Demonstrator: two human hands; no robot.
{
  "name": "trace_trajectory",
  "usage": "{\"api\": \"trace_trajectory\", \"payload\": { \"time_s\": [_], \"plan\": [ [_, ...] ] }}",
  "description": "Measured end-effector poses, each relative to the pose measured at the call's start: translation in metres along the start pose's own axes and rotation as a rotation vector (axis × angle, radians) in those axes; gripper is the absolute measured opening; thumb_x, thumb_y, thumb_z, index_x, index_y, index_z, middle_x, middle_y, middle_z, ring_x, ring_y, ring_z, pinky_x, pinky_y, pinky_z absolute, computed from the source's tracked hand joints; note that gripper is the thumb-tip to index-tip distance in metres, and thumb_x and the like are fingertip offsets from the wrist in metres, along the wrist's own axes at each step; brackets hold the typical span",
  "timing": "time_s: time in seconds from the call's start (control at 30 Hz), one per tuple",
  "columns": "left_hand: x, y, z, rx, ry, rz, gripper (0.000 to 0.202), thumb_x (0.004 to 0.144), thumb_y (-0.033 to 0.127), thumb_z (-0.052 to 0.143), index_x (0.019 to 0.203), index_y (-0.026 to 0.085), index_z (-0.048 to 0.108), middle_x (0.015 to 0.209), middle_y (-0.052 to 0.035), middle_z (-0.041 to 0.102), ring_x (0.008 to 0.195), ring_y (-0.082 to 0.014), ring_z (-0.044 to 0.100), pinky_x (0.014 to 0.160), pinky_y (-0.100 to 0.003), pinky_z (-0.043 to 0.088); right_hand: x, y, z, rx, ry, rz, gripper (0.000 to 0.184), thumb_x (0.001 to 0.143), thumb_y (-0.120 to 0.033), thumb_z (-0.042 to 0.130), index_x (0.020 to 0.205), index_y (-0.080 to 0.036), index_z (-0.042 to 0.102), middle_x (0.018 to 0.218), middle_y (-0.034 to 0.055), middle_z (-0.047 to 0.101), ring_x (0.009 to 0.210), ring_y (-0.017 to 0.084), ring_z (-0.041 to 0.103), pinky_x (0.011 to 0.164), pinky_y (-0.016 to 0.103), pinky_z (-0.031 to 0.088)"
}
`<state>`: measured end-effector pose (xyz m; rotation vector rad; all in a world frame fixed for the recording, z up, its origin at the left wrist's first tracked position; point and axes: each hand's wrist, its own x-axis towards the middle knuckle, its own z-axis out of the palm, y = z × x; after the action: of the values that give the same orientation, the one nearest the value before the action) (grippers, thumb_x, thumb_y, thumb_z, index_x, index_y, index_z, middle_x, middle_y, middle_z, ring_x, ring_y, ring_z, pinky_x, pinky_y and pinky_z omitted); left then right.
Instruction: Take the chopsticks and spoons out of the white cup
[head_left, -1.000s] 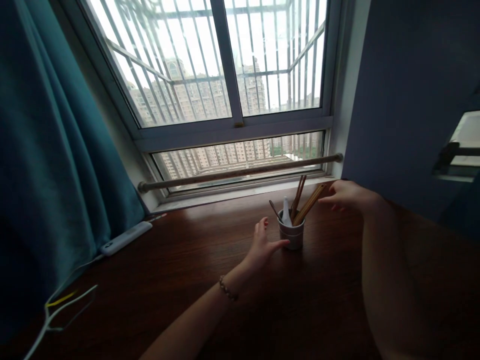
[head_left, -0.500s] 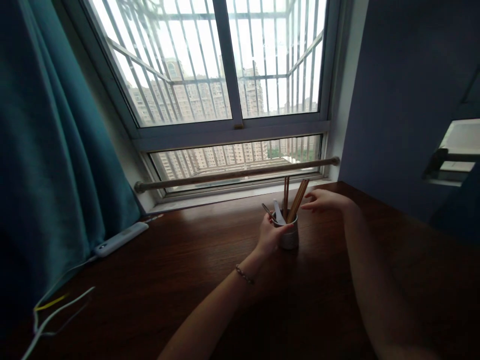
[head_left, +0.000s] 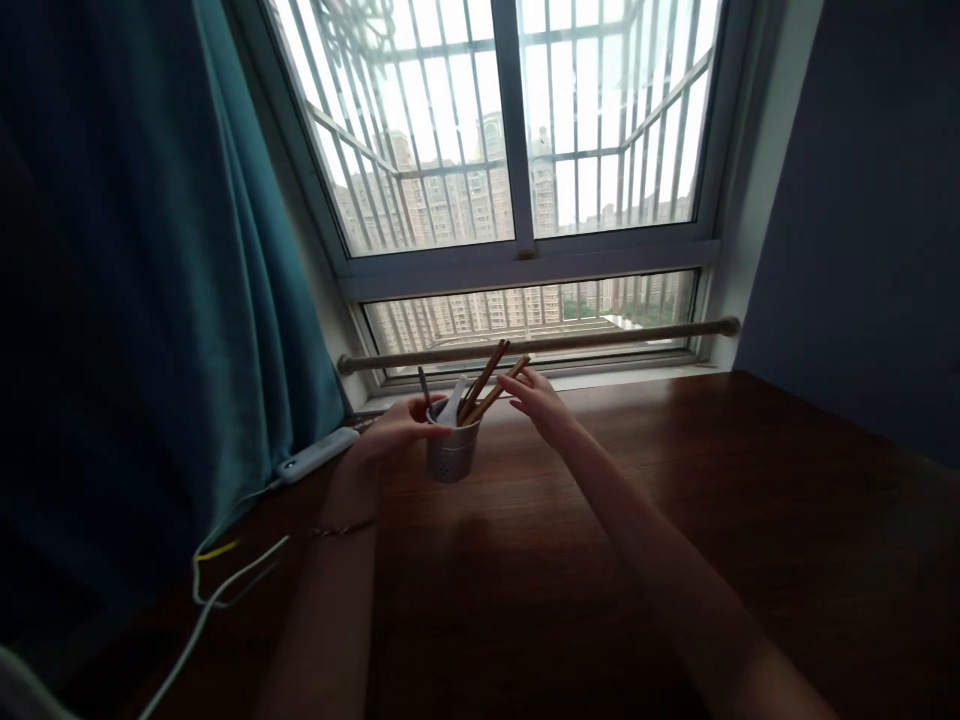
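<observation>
My left hand grips the rim and side of a grey metal utensil cup, which appears raised a little off the brown wooden tabletop. Inside it lean several brown chopsticks, a white spoon and a thin dark metal handle. My right hand, fingers apart, is just right of the chopsticks' upper ends. Whether its fingertips touch them I cannot tell.
A white power strip lies at the left by a teal curtain. White cables and a yellow one run across the left side. Behind the wooden table are a horizontal rail and a barred window.
My left hand has carried the cup to the left, apparently lifting it. The right hand has followed left, staying beside the chopsticks, which now lean differently. The view has swung left.
</observation>
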<state>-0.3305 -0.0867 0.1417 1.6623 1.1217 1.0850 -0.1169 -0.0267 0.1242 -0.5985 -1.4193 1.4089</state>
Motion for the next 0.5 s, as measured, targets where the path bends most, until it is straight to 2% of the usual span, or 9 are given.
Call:
{"api": "trace_trajectory", "payload": {
  "time_s": [0.1, 0.23, 0.37, 0.43, 0.5],
  "plan": [
    [-0.022, -0.006, -0.031, 0.024, -0.010, -0.050, 0.063, 0.056, 0.017, 0.075, 0.113, 0.007, 0.051, 0.102, -0.0102, 0.056, 0.090, -0.0271, 0.051, 0.078, -0.034, 0.040, 0.025, 0.013, 0.047, 0.037, 0.151, 0.069, 0.045, 0.060, -0.048, 0.062, 0.084, -0.013, 0.051, 0.088, 0.0050, 0.057, 0.082, 0.014, 0.051, 0.067, 0.023, 0.040],
    [-0.044, -0.022, -0.059, 0.003, 0.038, -0.076, 0.065, 0.054, 0.016, 0.075, 0.114, 0.006, 0.050, 0.106, -0.0113, 0.054, 0.095, -0.0291, 0.049, 0.082, -0.036, 0.039, 0.044, 0.038, 0.090, 0.050, 0.258, 0.221, 0.035, 0.061, -0.042, 0.061, 0.079, -0.013, 0.055, 0.078, 0.0026, 0.055, 0.066, 0.009, 0.046, 0.055, 0.019, 0.035],
    [-0.059, -0.040, -0.079, 0.021, 0.072, -0.125, 0.066, 0.055, 0.018, 0.076, 0.115, 0.010, 0.049, 0.105, -0.0115, 0.054, 0.098, -0.0290, 0.048, 0.086, -0.038, 0.037, 0.053, 0.065, 0.117, 0.117, 0.240, 0.335, 0.039, 0.059, -0.041, 0.063, 0.086, -0.014, 0.056, 0.064, -0.0005, 0.050, 0.047, 0.006, 0.037, 0.042, 0.018, 0.027],
    [-0.064, -0.049, -0.087, 0.058, 0.088, -0.134, 0.067, 0.055, 0.019, 0.076, 0.116, 0.011, 0.048, 0.104, -0.0109, 0.055, 0.098, -0.0280, 0.049, 0.087, -0.037, 0.038, 0.058, 0.074, 0.126, 0.104, 0.225, 0.325, 0.033, 0.062, -0.038, 0.060, 0.083, -0.011, 0.059, 0.060, 0.0002, 0.049, 0.043, 0.006, 0.036, 0.039, 0.019, 0.026],
    [-0.068, -0.056, -0.094, 0.066, 0.091, -0.130, 0.068, 0.056, 0.020, 0.076, 0.116, 0.012, 0.046, 0.108, -0.0109, 0.053, 0.099, -0.0271, 0.049, 0.086, -0.036, 0.038, 0.061, 0.079, 0.131, 0.011, 0.229, 0.244, 0.028, 0.064, -0.035, 0.057, 0.074, -0.009, 0.062, 0.059, 0.0025, 0.052, 0.044, 0.008, 0.042, 0.039, 0.020, 0.031]
  ]
}}
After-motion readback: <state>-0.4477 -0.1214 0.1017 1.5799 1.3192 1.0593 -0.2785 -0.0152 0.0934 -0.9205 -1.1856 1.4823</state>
